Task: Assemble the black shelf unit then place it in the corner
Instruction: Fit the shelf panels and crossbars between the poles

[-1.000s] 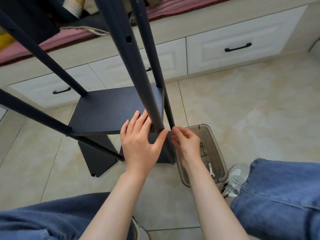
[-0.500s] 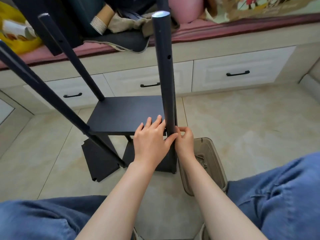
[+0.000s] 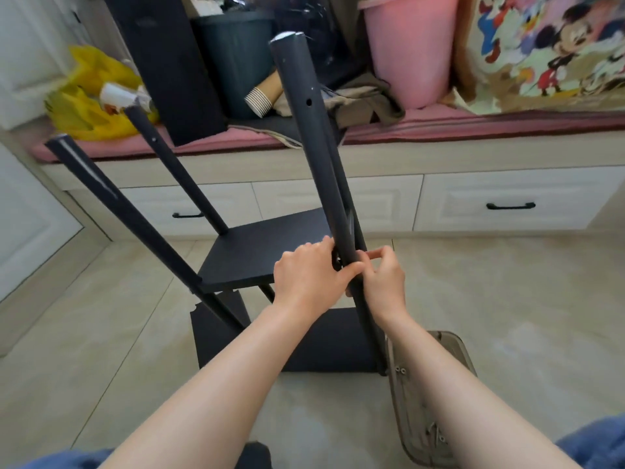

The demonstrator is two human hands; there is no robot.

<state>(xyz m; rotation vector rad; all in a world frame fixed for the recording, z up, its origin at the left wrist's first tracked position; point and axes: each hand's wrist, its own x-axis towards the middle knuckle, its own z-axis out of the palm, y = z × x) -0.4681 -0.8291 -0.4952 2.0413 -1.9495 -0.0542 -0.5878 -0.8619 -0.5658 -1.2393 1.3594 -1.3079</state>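
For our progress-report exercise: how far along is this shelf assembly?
Done: four poles carry a shelf and a lower board. In hand: the left hand grips the near pole at the shelf corner; the right hand pinches something hidden there. Left: a spare board on the bench, screws in the tray, no corner placement yet.

Shelf board (image 3: 270, 252) and poles (image 3: 318, 157): matt black. Bucket (image 3: 412, 45): pink. Bag (image 3: 88, 106): yellow. Cushion (image 3: 473, 121): pink, darker striped edge. Cloth (image 3: 548, 45): multicoloured cartoon print. Drawers (image 3: 473, 194): cream, black handles (image 3: 510, 206). Floor (image 3: 507, 299): beige, marbled. Cup (image 3: 258, 99): brown-and-white stripes
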